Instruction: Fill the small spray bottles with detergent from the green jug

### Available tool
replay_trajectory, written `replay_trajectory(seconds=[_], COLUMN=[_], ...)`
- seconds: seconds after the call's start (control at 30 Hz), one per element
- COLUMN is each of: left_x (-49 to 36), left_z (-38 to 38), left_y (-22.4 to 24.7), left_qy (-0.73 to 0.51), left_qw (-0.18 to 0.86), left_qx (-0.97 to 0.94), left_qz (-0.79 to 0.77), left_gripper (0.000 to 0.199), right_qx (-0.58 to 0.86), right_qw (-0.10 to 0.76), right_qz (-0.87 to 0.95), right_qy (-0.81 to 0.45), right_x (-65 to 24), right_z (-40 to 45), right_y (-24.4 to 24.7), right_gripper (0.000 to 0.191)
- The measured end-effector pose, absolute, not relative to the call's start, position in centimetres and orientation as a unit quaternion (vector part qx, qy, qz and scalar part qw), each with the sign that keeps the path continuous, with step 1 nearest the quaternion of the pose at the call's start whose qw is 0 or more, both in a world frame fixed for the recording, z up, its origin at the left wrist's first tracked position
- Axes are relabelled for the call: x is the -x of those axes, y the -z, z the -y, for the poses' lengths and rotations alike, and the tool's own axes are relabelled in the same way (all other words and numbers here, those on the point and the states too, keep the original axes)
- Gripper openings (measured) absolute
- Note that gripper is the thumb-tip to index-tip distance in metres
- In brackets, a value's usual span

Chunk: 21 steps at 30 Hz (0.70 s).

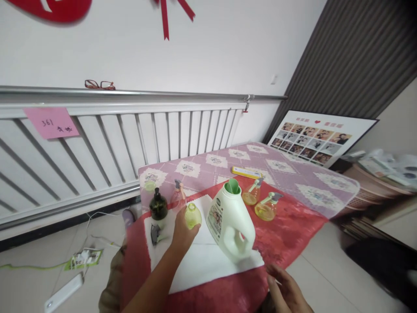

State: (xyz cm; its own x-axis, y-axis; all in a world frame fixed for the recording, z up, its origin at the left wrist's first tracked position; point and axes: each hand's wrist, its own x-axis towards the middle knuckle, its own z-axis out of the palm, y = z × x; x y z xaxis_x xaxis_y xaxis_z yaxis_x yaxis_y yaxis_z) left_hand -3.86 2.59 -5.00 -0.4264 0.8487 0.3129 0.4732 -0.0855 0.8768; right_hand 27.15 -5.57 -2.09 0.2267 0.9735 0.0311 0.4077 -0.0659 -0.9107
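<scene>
My left hand [185,229] is wrapped round a small yellow-green bottle [193,216] with an uncovered neck, over the white sheet [195,265]. Right of it stands a large pale green jug [228,217] with its green spout showing at the top. My right hand [284,287] is at the table's front edge, fingers apart, holding nothing. A grey spray head [155,234] lies on the sheet's left part. Behind it are a dark green bottle [158,206] and a pink spray bottle [177,196]. Two spray bottles with yellow liquid [250,196] [266,211] stand right of the jug.
A red cloth [293,221] covers the near part of the table, over a purple patterned tablecloth [280,165]. A yellow-edged box [246,172] lies behind the jug. A white radiator [114,143] lines the wall; a photo board [309,134] leans at the back right.
</scene>
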Motion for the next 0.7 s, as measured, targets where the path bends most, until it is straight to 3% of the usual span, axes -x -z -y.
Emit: replay_trajectory(seconds=[0.27,0.7], left_x=[4.3,3.9], left_z=[5.2,5.2], left_y=[7.9,10.3], left_qy=[-0.504,-0.499], left_qw=[0.198,0.266], left_qx=[-0.519,-0.508], left_qz=[-0.662,-0.649], left_gripper=[0.074,0.085], right_qx=[0.583,0.574], right_qw=[0.493,0.471], right_qz=[0.529,0.558], right_qy=[-0.371,-0.37], right_x=[-24.0,-20.5], right_z=[1.1,-3.6], right_y=[2.9,-0.3], right_gripper=[0.057,0.045])
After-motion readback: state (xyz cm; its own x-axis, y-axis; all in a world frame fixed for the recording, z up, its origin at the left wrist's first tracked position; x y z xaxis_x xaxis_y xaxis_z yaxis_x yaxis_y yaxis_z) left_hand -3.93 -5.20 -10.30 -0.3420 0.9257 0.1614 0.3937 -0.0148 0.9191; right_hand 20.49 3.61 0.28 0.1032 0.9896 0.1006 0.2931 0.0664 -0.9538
